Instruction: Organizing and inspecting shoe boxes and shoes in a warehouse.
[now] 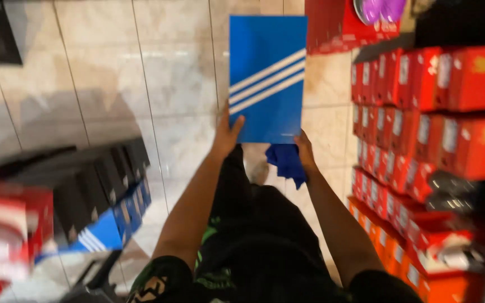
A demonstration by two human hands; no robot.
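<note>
A blue shoe box with three white diagonal stripes is held out in front of me over the tiled floor. My left hand grips its lower left edge. At the lower right corner my right hand holds the box and also pinches a crumpled blue cloth that hangs below it. Both forearms stretch forward from my dark clothing.
Shelves of red and orange shoe boxes fill the right side. On the left stand stacked black, blue and red boxes. Glossy beige floor tiles lie ahead. More red boxes sit at the top.
</note>
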